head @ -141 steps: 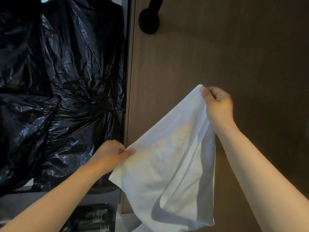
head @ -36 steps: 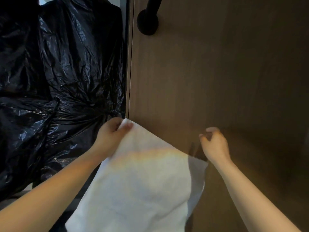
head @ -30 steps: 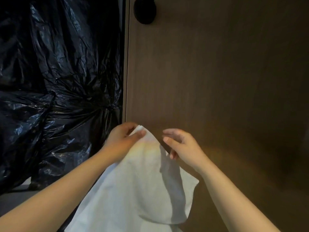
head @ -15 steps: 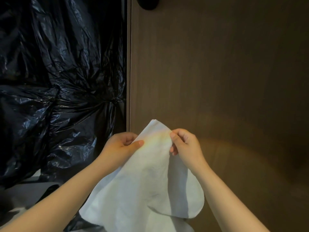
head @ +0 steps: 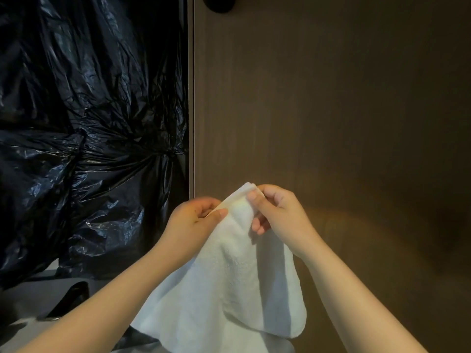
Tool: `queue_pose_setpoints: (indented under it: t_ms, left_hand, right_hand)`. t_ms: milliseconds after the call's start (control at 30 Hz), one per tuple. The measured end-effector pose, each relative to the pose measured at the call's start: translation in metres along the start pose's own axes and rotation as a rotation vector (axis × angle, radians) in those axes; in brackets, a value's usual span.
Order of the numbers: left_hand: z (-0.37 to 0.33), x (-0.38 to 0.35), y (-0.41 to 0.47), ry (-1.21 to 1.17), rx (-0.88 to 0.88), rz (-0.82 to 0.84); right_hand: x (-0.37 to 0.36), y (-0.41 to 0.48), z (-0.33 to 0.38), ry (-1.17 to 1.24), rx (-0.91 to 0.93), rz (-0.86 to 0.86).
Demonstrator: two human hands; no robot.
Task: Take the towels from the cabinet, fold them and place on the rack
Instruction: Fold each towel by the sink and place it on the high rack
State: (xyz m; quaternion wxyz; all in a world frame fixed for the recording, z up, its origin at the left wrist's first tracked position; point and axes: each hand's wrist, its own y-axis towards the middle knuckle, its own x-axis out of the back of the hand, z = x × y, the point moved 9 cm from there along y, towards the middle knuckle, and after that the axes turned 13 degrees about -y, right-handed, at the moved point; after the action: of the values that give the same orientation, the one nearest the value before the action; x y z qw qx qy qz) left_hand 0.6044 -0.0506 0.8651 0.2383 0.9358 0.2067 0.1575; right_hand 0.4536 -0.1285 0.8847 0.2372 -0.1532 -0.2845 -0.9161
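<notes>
Pinching the peak of a white towel (head: 229, 289), both hands meet low in the centre. Left hand (head: 190, 222): thumb pressed onto the cloth against curled fingers (head: 204, 202), clamped on the towel's left edge. Right hand (head: 280, 212): thumb and forefinger clamped on the very top of the towel, just beside the left hand. Its lower fingers (head: 258, 226) curl loosely by the cloth; contact there hard to tell. At the peak the towel is doubled, with layered edges showing. From there it hangs between the two forearms in soft folds, held in the air in front of the wood panel (head: 331, 98). Whether it touches the panel, cannot tell.

Black plastic bags (head: 89, 123) fill the left half, crinkled and glossy, gathered to a knot (head: 169, 155) against the panel's edge; contents fully hidden. The brown wood-grain panel takes up the right half, its vertical edge running down the middle to just above the hands.

A round black fitting (head: 216, 3) on the panel is cut off by the top border. At near left sits a grey ledge (head: 28, 299) with a dark object (head: 71, 299) on it, too dim to identify. The towel's bottom runs out of frame, and the left forearm covers part of its lower left side.
</notes>
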Motion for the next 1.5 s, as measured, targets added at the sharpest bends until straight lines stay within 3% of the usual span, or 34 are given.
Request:
queue_pose_setpoints:
  t_ms: [200,467,833,1067,1233,1500]
  left_hand:
    - [-0.023,-0.01,-0.005,0.066,-0.171,0.004]
    - [-0.004,-0.013,-0.002,0.065,-0.099,0.13]
    - [0.035,0.011,0.012,0.298,0.061,0.159]
    - [0.046,0.036,0.033,0.423,0.067,0.122]
    - [0.023,0.052,0.051,0.469,-0.004,0.027]
    - [-0.038,0.088,0.074,0.45,-0.181,-0.308]
  right_hand:
    - [0.018,0.005,0.01,-0.059,0.048,-0.136]
    - [0.062,0.018,0.018,-0.123,0.061,-0.333]
    - [0.138,0.033,0.029,-0.142,0.071,-0.557]
    - [0.17,0.034,0.028,-0.133,0.046,-0.649]
    - [0.19,0.031,0.026,-0.147,0.023,-0.715]
    - [0.205,0.029,0.015,-0.209,-0.022,-0.75]
